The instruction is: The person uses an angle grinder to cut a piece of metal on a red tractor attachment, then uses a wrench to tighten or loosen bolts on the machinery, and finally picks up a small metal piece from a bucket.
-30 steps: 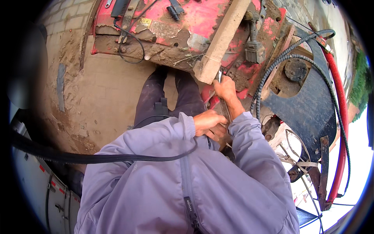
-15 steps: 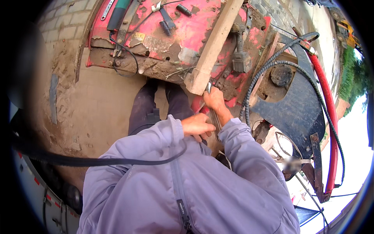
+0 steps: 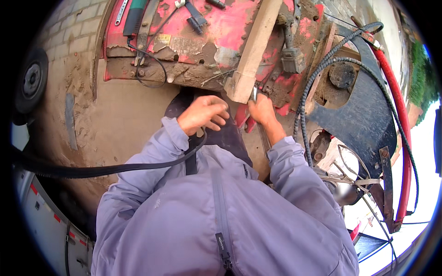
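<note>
A small metal tool [image 3: 254, 93] is held upright in the closed grip of the right hand [image 3: 261, 110], just below the lower end of a wooden beam [image 3: 253, 50] that is laid across a mud-caked red machine [image 3: 216, 32]. The left hand [image 3: 204, 114] is kept near the right one with its fingers curled, and whether anything is gripped in it cannot be told. Black hoses [image 3: 322, 69] and a red hose [image 3: 400, 115] are seen to the right.

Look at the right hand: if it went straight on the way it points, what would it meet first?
Probably the wooden beam's lower end: the right hand points up at it, holding a small metal tool. Depth is unclear.
</note>
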Tool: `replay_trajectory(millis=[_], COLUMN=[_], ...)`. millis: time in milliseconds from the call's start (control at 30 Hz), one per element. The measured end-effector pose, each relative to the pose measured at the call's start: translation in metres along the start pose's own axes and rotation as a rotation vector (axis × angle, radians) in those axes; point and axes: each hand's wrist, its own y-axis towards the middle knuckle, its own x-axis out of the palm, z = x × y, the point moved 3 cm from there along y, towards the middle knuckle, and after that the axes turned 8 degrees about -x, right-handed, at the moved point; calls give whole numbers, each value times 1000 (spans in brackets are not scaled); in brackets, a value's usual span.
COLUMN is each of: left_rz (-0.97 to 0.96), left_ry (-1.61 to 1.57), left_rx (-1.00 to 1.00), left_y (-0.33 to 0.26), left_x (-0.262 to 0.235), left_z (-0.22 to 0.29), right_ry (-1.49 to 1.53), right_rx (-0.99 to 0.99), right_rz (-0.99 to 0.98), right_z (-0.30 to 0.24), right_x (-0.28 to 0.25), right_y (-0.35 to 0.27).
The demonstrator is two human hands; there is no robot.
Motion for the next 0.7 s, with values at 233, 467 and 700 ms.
replay_trajectory(millis=[233,467,700], left_rz=[-14,-152,-363], left_ry=[209,819,1143], left_rx=[97,531,704], left_y=[33,60,100], left_x=[39,84,118], left_z=[-1,46,29], right_ry=[53,230,213], right_rx=[-27,29,-117], right_rz=[-141,-132,-17], right_z=[-15,-25,-22], right_x=[-25,-44,-32], right_y=[-72,-111,-123])
